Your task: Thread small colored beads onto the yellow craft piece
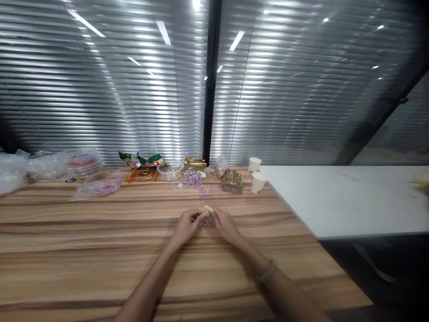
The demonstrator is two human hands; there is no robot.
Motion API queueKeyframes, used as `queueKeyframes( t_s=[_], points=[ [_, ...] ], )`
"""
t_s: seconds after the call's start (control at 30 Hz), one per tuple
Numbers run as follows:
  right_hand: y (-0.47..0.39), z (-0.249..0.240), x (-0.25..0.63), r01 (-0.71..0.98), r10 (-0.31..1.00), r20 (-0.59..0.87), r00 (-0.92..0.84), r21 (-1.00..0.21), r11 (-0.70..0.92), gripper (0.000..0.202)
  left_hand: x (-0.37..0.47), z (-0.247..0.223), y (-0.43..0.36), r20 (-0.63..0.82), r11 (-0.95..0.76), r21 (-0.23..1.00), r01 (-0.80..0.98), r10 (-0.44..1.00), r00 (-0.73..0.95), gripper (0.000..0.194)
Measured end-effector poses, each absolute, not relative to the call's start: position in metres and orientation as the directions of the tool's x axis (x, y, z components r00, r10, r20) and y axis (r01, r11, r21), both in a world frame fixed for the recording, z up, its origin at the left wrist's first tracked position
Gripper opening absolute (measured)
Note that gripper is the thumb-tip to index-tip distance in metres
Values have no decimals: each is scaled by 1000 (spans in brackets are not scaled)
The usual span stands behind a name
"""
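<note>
Wooden bench [100, 250], seen from above, runs across the view. At far left we note clear plastic bags [20, 170] and stacked clear lids [83, 162]. Next comes a shallow dish of pink beads [106, 184], then snack packets [142, 161] and a clear tub [170, 171] along the back edge, probably pushed there to keep the working area free. Near the middle, our left hand [188, 227] and right hand [224, 226] meet fingertip to fingertip over the bench. Between them they pinch a small yellow piece [208, 208], each grip narrow and closed on it, seemingly so that both hands can steady something so small; its exact form is too small to tell. A beaded bracelet [267, 271] circles the right wrist. Behind the hands lie scattered pink clips [206, 190] and a gold wrapper [232, 180]. Farther right stand two paper cups [258, 181], beside a white table [351, 201].
</note>
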State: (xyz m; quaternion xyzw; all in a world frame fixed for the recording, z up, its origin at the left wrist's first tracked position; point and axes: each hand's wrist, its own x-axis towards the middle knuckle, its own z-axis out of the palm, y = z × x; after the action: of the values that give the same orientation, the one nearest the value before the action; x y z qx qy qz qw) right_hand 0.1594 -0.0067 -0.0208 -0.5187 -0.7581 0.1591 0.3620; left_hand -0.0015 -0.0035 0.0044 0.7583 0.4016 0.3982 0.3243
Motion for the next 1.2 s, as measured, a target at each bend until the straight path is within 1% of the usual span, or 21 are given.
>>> queueKeyframes(
  t_s=[0.07, 0.13, 0.2, 0.3, 0.4, 0.47, 0.53, 0.6, 0.63, 0.7, 0.77, 0.83, 0.9, 0.97, 1.07, 1.13, 1.2],
  points=[
    [-2, -24, 158, 560, 910, 383, -159, -725, 402, 30, 0, 10, -8, 428, -551, 753, 361, 826, 367, 22],
    [1, -27, 156, 433, 920, 365, -143, -813, 390, 34, 1, 17, -13, 507, -626, 707, 329, 773, 380, 18],
    [3, -30, 154, 324, 926, 344, -153, -868, 376, 37, 2, 22, -18, 533, -659, 703, 268, 737, 415, 16],
    [2, -32, 151, 254, 928, 335, -163, -895, 368, 38, 3, 25, -20, 464, -596, 771, 223, 767, 444, 20],
    [-2, -31, 148, 282, 919, 363, -151, -876, 392, 37, 4, 19, -17, 356, -457, 865, 207, 849, 390, 26],
    [-5, -28, 147, 334, 901, 398, -171, -837, 433, 35, 5, 13, -12, 268, -337, 928, 156, 899, 347, 27],
    [-9, -24, 147, 405, 872, 432, -229, -773, 489, 32, 6, 8, -8, 147, -167, 985, 40, 939, 310, 26],
    [-12, -21, 148, 482, 841, 454, -295, -689, 541, 28, 7, 5, -5, 34, -11, 997, -82, 958, 286, 25],
    [-13, -20, 150, 519, 824, 459, -333, -640, 567, 26, 7, 4, -4, -3, 38, 992, -122, 962, 274, 24],
    [-13, -18, 153, 583, 788, 459, -411, -532, 614, 24, 7, 3, -3, -30, 69, 987, -145, 967, 252, 24],
    [-12, -15, 157, 632, 755, 444, -482, -421, 651, 24, 8, 3, -2, -28, 59, 989, -137, 975, 221, 24],
    [-11, -12, 160, 686, 746, 424, -514, -320, 654, 23, 8, 2, -1, -15, 38, 992, -119, 982, 187, 24],
    [-11, -8, 161, 746, 761, 400, -511, -232, 624, 21, 8, 0, 0, 14, 0, 996, -92, 987, 158, 24],
    [-12, -5, 160, 806, 793, 375, -480, -169, 567, 19, 7, -3, 1, 47, -38, 997, -65, 988, 144, 24],
    [-15, -3, 156, 865, 845, 336, -415, -140, 481, 18, 5, -7, 0, 145, -153, 987, 48, 980, 134, 24],
    [-16, -4, 154, 881, 869, 316, -381, -162, 445, 19, 4, -8, -2, 240, -262, 954, 149, 959, 149, 24],
    [-16, -6, 153, 879, 879, 312, -360, -203, 432, 19, 3, -8, -4, 309, -344, 915, 209, 933, 184, 24]
  ],
)
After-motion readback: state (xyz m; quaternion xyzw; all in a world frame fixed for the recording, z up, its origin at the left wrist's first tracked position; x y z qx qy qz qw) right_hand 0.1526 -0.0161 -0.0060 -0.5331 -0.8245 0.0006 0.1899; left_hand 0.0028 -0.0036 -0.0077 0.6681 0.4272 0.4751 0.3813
